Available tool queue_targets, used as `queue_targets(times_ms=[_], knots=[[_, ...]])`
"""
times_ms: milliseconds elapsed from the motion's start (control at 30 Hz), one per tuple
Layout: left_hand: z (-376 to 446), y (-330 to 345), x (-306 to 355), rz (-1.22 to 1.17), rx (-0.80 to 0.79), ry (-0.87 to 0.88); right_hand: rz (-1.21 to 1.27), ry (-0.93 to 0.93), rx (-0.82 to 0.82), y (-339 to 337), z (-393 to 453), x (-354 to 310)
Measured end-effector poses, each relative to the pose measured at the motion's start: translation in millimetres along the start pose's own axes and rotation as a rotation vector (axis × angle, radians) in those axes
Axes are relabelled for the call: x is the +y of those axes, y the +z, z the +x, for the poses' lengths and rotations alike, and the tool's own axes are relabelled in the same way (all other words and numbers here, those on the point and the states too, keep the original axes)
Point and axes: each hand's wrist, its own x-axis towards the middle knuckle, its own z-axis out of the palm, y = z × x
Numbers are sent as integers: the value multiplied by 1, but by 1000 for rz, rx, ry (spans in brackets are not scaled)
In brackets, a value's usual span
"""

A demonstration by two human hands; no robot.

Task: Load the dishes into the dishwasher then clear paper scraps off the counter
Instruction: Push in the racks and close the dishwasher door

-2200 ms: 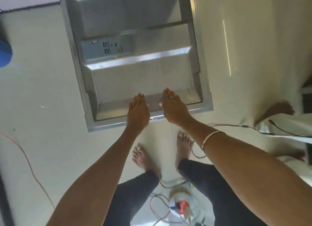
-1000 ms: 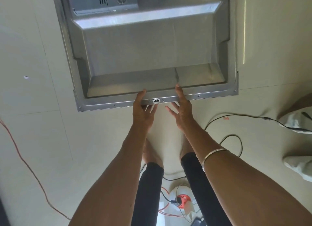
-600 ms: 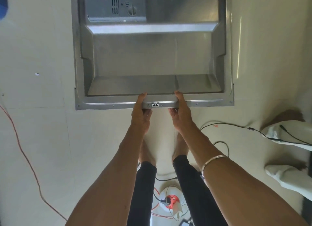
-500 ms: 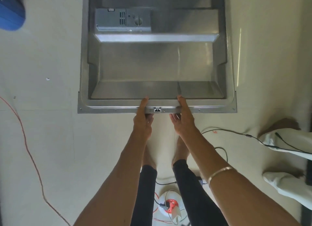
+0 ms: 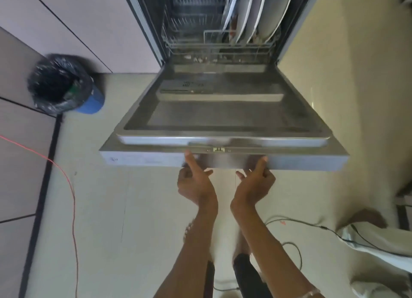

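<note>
**Both hands under dishwasher door edge**

Dishwasher door [image 5: 223, 110] is partway open, tilted, inner steel face up. Its front edge sits just above both hands. Latch [image 5: 219, 150] at centre of that edge, between the two hands.

Left hand [image 5: 194, 184]: palm up under the door's front edge, thumb pointing up against the edge face left of the latch. Fingers curl under the edge; tips hidden, so grip looks like a hold on the door.

Right hand [image 5: 254, 184]: same pose, mirrored, right of the latch. One finger up against the edge face, rest curled under the lip. Also holding the door. Metal bangle [image 5: 308, 294] on right wrist, bottom of frame.

Inside the dishwasher: lower rack [image 5: 218, 41] pushed in, several plates [image 5: 258, 14] standing upright in its right half. Left half of rack shows bare wire. Small bits of debris along the tub sill behind the door hinge; too blurred to ID.

Detergent dispenser [image 5: 185, 87] on door's inner face, far left part.

Floor [image 5: 111, 208]: pale tile. Blue bin w/ black liner [image 5: 60, 83] stands left of the door, against the cabinet fronts. Red wire [image 5: 66, 181] runs across floor at left. Black cable [image 5: 312, 225] at right, near a 2nd person's white-clad leg [image 5: 374, 244].

Counter not in view.
</note>
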Motion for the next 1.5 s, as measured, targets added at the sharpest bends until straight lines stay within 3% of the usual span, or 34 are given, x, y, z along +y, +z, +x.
queue_targets(times_ms=[167, 267, 367, 433, 533, 667, 733, 833, 933, 1500], knots=[[-4, 19, 85, -177, -144, 361, -62, -419, -120, 31, -3, -68], [6, 37, 117, -64, -260, 510, -132, -859, -158, 39, 4, -112], [14, 53, 145, -1, -186, 604, -351, -1279, -255, 60, 19, -152], [17, 55, 154, 53, -142, 718, -582, -1412, -311, 83, 32, -171], [21, 51, 155, 156, -100, 967, -830, -1604, -235, 107, 51, -184], [43, 56, 184, 123, -138, 1372, -888, -1672, -140, 121, 59, -189], [54, 75, 205, 211, -156, 1479, -888, -1699, -103, 129, 62, -194], [59, 105, 229, 521, -34, 1509, -891, -1745, -77, 145, 66, -206], [65, 123, 247, 657, 6, 1563, -870, -1777, -42, 164, 68, -223], [95, 230, 378, 664, 82, 1597, -863, -1866, 35, 296, 83, -327]])
